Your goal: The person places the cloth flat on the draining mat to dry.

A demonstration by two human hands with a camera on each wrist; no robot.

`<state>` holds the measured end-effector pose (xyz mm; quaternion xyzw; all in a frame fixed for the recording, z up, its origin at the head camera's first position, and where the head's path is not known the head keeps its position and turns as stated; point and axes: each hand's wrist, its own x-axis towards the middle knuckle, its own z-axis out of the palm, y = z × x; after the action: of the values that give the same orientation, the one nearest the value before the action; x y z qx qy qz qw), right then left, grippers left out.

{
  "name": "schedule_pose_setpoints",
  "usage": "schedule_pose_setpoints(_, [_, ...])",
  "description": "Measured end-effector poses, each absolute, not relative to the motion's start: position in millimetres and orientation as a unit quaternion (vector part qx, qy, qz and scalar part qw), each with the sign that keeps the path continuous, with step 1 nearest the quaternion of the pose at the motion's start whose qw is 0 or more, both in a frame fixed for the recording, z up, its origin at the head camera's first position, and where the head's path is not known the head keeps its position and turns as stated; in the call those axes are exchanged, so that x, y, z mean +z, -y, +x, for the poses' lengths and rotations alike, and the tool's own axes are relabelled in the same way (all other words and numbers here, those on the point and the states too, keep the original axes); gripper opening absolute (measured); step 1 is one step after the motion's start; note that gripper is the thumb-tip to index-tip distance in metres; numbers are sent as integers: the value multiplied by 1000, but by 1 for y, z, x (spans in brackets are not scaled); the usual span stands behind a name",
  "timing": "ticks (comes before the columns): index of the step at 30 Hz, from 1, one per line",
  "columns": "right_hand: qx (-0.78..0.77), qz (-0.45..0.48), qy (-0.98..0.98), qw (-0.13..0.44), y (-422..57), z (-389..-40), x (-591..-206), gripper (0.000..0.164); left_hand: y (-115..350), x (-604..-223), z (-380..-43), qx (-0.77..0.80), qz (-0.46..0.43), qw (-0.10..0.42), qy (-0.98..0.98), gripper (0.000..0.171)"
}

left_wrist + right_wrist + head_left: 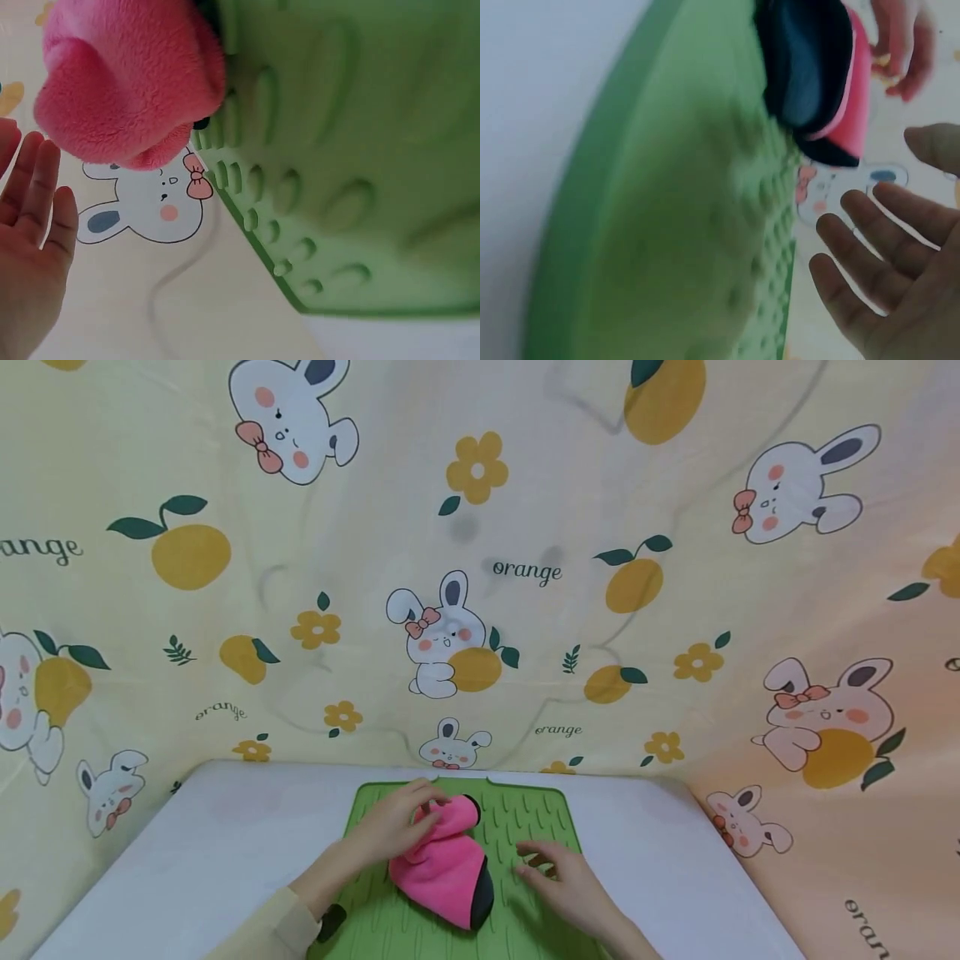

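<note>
A fleecy pink fabric item (442,868) with black edging lies on the green mat (525,902), bunched at its upper end. My left hand (401,822) is at its upper left, thumb and fingers overlapping the pink cloth in the head view. In the left wrist view, the straight fingers of that hand (34,217) show right beside the fuzzy cloth (135,82). My right hand (562,881) hovers over the mat to the right of the item, holding nothing. Its fingers are spread and relaxed in the right wrist view, near the item's dark, open-looking end (806,67).
The mat has raised ridges and a low rim, and lies on a white table (187,843). A curtain (360,527) printed with rabbits and oranges hangs behind the table and along its sides. A dark strap piece (331,923) shows by my left sleeve (281,927).
</note>
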<state>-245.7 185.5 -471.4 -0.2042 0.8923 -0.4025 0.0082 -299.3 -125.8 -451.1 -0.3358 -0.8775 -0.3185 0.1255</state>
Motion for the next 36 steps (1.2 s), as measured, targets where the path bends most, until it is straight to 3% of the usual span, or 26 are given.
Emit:
schedule_pose_setpoints(12, [-434,-177,-883,36,-134,-271,-482,31,103,-454,-329,-264,-312,43,912,21])
schedule_pose_setpoints(21, [-441,-160,-882,40,-123,-277,-492,25,100,-462,-333,-251,-324,44,911,30])
schedule_pose_setpoints(30, [-455,-170,-873,40,-119,-279,-496,18,105,-471,-335,-281,-326,44,902,14])
schedule_pose_setpoints(36, [-458,-173,-871,37,-120,-279,-495,13,109,-467,-332,-333,-301,46,892,14])
